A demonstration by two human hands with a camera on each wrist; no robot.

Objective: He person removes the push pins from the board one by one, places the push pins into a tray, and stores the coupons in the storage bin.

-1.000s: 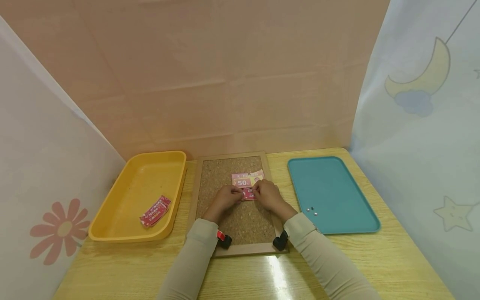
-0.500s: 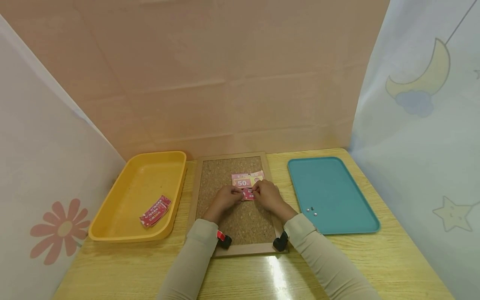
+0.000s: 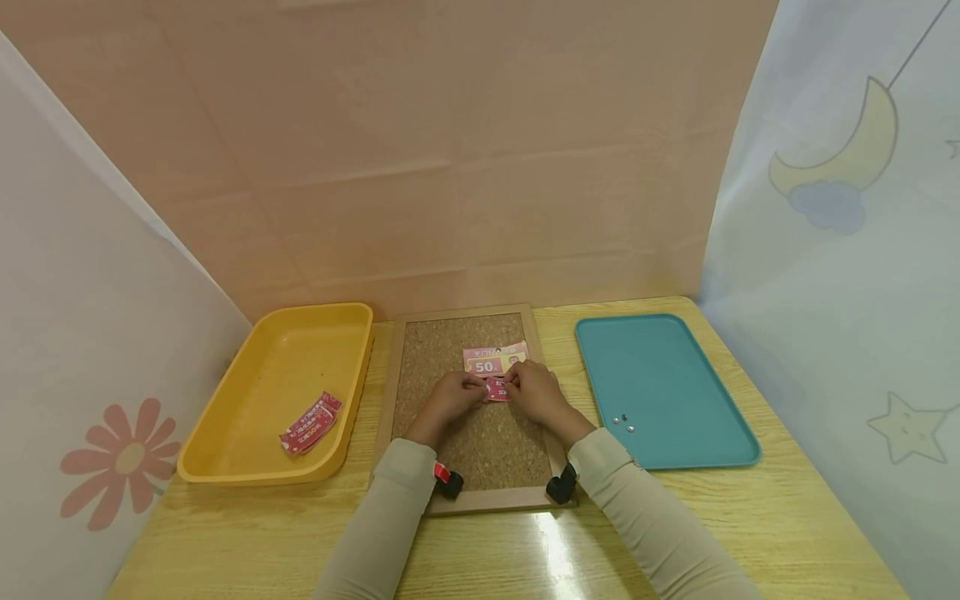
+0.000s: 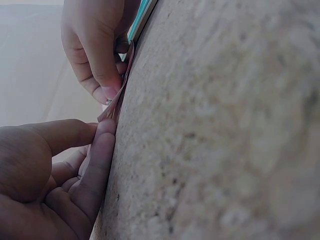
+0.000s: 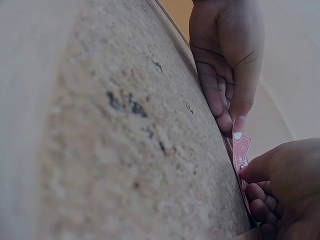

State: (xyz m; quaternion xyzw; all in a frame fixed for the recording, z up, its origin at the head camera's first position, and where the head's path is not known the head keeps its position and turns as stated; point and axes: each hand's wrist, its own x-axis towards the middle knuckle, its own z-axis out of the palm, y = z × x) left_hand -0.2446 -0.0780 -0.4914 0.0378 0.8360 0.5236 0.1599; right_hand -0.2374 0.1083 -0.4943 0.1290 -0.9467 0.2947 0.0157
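Note:
My left hand (image 3: 452,397) pinches the left end of a small pink paper coupon (image 3: 497,388) over the corkboard (image 3: 465,450). In the left wrist view, the coupon (image 4: 114,106) is bent and its edge lifts off the cork. Opposite, my right hand (image 3: 538,392) is at the coupon's right part. A tiny silver thumbtack (image 5: 242,166) shows at the right thumb's tip, against the coupon's face; the other right fingers partly hide behind it. Directly above lies a larger pink and yellow coupon (image 3: 485,365) marked 50, with a tack near its top edge.
A yellow tray (image 3: 262,367) at the left holds several pink coupons (image 3: 311,425). On the right, a teal tray (image 3: 667,383) carries a few silver thumbtacks (image 3: 630,429) near its lower left corner. A wooden frame borders the corkboard.
Both hands stay at the same place on the small coupon. The right fingertips shift only very slightly; trays and the larger coupon look unchanged.

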